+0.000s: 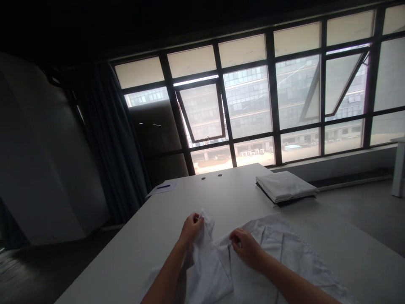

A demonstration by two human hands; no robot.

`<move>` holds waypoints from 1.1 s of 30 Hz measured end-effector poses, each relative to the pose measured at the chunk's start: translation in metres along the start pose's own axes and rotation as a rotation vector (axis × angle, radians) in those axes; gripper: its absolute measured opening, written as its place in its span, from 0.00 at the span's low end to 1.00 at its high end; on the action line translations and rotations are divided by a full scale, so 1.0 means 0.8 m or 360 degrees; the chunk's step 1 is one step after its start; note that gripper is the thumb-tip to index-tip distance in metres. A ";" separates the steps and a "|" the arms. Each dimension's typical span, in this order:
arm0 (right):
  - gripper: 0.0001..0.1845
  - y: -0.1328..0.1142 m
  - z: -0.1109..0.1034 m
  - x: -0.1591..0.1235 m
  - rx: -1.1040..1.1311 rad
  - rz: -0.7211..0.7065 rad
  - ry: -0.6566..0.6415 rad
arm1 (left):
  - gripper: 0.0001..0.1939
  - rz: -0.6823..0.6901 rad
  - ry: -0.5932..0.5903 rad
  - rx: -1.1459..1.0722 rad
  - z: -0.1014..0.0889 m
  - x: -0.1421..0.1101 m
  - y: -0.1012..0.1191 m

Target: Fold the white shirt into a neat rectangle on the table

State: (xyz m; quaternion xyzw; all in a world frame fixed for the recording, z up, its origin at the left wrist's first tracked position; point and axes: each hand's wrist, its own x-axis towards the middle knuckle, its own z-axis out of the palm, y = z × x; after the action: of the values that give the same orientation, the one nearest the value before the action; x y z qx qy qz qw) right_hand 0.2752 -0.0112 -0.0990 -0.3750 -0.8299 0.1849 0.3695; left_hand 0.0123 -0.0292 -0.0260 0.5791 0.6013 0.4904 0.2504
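The bottom edge of my view cuts off my forearms and the nearest part of the cloth point(207, 268), so I can't see how far it runs toward me. My left forearm covers some of it, and my right forearm hides another strip. It lies on the tabletop point(177, 207) right under my hands, spreading between them and out past my right arm.

My left hand point(190, 227) is closed on a raised peak of it, thumb and fingers pinched together; the exact grip is hard to make out. My right hand point(245, 245) is apart from the left, fingers curled and tips clamped on an upper edge, though its palm side is mostly turned from me. Between the two, the edge dips into a notch.

The cloth is white, thin and rumpled, with soft creases on the left, straighter fold lines on the right and a puckered border along its right side. I can't tell its full shape.

Beyond, toward the right edge of the tabletop, a folded white stack point(284, 185) sits on something dark, mostly covered. Farther left, a pen point(163, 186) lies on paper point(171, 187). Past the tabletop are a dark curtain point(110, 147) and bright windows point(248, 101).
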 end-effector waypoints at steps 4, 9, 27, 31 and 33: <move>0.14 0.005 0.000 0.006 0.0049 0.0075 0.0068 | 0.25 0.0124 -0.0265 -0.0321 -0.024 -0.059 0.044; 0.17 0.007 -0.002 0.008 0.0001 0.0078 0.0102 | 0.37 -0.0003 -0.2137 -0.0581 -0.090 -0.146 0.070; 0.24 -0.026 -0.007 -0.017 0.0119 -0.0077 -0.0179 | 0.11 -0.0186 -0.0074 0.0413 -0.064 -0.035 -0.137; 0.23 -0.028 -0.001 -0.006 0.0239 0.0145 -0.0385 | 0.12 -0.0018 0.0051 0.0375 -0.066 -0.031 -0.150; 0.21 -0.033 0.004 0.005 0.0221 0.0228 -0.0420 | 0.16 0.0056 0.0084 0.0323 -0.069 -0.031 -0.154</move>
State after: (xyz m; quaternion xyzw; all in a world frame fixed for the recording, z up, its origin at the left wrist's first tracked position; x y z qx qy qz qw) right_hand 0.2582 -0.0252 -0.0839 -0.3794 -0.8275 0.3153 0.2682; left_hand -0.0863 -0.0503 -0.1188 0.5988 0.6439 0.4463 0.1660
